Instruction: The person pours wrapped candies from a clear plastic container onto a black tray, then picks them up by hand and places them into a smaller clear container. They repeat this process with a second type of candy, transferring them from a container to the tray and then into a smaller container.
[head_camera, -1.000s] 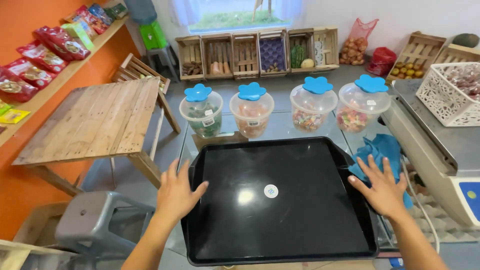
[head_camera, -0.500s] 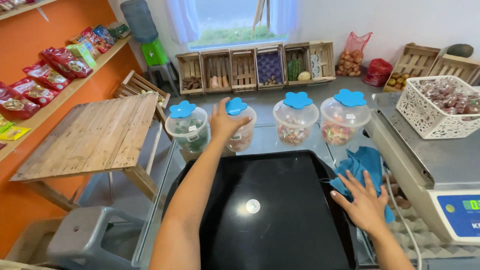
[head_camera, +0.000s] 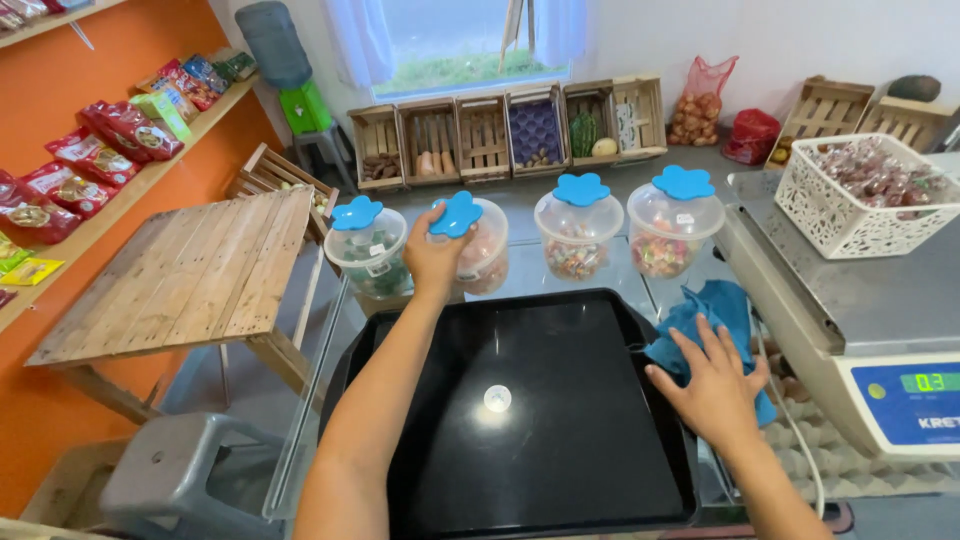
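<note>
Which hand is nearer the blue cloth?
Right. The right hand lies flat on the blue cloth beside the black tray; the left hand is across the tray, lifting a candy jar's blue flower lid.

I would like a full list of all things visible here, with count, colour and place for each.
clear plastic jars with blue flower-shaped lids: four, row behind tray
black plastic tray: one, centre of glass counter
blue cloth: one, right of tray
weighing scale: one, grey, far right
white lattice basket: one, on scale
wooden pallet table: one, left
wooden crates: a row, under window
red snack bags: several, orange wall shelf
left hand: grip on second jar's lid
right hand: flat on cloth
</note>
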